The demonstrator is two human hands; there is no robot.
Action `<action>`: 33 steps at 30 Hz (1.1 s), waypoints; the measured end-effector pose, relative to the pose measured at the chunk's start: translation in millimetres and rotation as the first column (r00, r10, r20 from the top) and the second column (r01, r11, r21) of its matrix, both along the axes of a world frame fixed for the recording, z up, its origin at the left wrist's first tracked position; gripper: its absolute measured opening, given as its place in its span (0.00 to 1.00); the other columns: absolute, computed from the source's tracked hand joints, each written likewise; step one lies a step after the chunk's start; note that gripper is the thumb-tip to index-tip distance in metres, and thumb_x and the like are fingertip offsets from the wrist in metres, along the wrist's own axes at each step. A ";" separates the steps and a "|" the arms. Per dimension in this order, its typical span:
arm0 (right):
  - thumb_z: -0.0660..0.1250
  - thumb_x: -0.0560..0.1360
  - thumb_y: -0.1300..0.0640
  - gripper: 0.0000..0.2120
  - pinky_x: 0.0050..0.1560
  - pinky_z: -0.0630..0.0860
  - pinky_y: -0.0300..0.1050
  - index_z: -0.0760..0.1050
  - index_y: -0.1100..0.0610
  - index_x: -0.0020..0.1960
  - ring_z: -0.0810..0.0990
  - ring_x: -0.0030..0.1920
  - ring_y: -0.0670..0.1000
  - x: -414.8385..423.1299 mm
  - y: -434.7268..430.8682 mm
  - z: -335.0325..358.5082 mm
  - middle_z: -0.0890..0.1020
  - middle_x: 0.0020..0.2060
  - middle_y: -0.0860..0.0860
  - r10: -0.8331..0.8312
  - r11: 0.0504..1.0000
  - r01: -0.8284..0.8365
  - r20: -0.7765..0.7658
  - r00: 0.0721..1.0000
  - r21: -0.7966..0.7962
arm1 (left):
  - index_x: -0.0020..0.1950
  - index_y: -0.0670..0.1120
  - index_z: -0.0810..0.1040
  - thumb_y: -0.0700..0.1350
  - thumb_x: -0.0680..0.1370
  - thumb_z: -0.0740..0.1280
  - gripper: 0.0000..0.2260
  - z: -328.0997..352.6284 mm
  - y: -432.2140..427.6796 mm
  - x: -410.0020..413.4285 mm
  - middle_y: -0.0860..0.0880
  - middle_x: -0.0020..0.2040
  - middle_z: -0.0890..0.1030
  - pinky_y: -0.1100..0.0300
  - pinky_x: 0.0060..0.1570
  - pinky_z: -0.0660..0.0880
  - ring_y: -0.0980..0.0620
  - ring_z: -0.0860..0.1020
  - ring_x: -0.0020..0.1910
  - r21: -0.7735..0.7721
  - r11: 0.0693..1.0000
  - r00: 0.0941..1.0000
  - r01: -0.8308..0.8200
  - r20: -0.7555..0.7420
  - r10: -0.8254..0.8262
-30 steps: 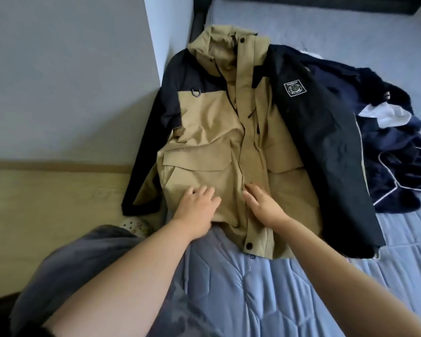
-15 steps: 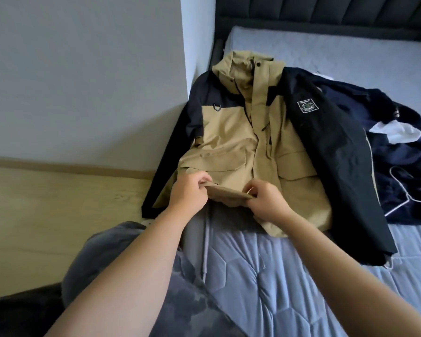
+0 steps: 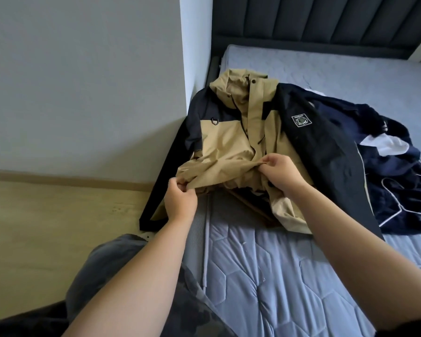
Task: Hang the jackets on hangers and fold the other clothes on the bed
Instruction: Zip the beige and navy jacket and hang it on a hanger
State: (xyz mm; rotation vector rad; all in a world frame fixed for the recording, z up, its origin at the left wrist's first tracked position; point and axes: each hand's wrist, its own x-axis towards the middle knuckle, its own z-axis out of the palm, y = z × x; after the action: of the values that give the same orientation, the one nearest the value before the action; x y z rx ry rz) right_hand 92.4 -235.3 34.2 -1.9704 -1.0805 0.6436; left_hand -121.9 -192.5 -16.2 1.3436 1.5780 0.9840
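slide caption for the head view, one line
Left hand and right hand pinch the lifted hem of a tan jacket on the bed, dark clothes beside it.

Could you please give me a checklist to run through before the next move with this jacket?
1. Left hand grips the hem of the jacket: ok.
2. Right hand grips the hem: ok.
3. Hem raised off the bed: ok.
4. Hanger inside the jacket: cannot tell; brown bars show under the hem.
5. Jacket's black sleeve free of the navy clothes: not ok, it lies over them.
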 end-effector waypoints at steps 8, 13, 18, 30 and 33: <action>0.67 0.70 0.65 0.02 0.40 0.68 0.46 0.77 0.64 0.42 0.72 0.43 0.58 -10.3 0.1 8.9 0.75 0.39 0.57 -0.117 0.972 -0.046 0.640 0.760 0.232 | 0.39 0.42 0.83 0.40 0.79 0.58 0.15 28.8 18.3 -21.1 0.44 0.38 0.84 0.57 0.36 0.80 0.47 0.83 0.36 -0.452 0.832 0.615 0.323 0.768 0.178; 0.74 0.62 0.68 0.11 0.29 0.69 0.44 0.71 0.63 0.33 0.72 0.25 0.57 -43.7 -25.0 -18.7 0.74 0.25 0.56 -0.014 0.908 -0.341 0.832 0.554 0.243 | 0.47 0.39 0.78 0.42 0.79 0.61 0.09 9.0 13.1 -37.0 0.44 0.42 0.79 0.57 0.38 0.72 0.44 0.77 0.44 -0.108 0.981 0.985 -0.163 -0.080 0.155; 0.68 0.67 0.50 0.12 0.31 0.71 0.42 0.74 0.58 0.32 0.74 0.26 0.55 -75.0 -60.6 -80.8 0.75 0.24 0.51 0.303 0.845 -0.525 0.899 0.315 -0.101 | 0.43 0.43 0.76 0.38 0.76 0.63 0.04 -1.3 17.6 -45.1 0.48 0.38 0.76 0.59 0.31 0.68 0.46 0.74 0.39 -0.138 0.987 0.804 0.088 -0.576 -0.152; 0.75 0.53 0.60 0.26 0.59 0.69 0.68 0.77 0.61 0.50 0.77 0.48 0.61 -77.3 -45.5 -93.1 0.77 0.46 0.60 0.352 0.935 -0.135 0.900 0.256 -0.328 | 0.30 0.49 0.54 0.27 0.65 0.60 0.20 -0.5 -3.2 -65.0 0.53 0.27 0.57 0.62 0.27 0.48 0.54 0.55 0.25 0.372 0.889 0.830 0.266 -0.557 -0.016; 0.72 0.55 0.66 0.16 0.48 0.75 0.55 0.75 0.60 0.42 0.75 0.39 0.59 -76.8 -37.3 -81.9 0.75 0.38 0.56 0.304 0.938 -0.252 0.912 0.276 -0.237 | 0.32 0.49 0.63 0.32 0.71 0.61 0.14 -4.9 -0.9 -71.8 0.51 0.30 0.67 0.61 0.25 0.55 0.52 0.64 0.28 0.039 0.968 0.631 0.249 -0.765 -0.131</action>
State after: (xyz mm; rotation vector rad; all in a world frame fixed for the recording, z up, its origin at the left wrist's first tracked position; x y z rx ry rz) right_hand 15.6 -272.6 -47.7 -2.1912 -2.1735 -0.5221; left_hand -193.7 -193.4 -21.1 2.1680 1.9121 0.3833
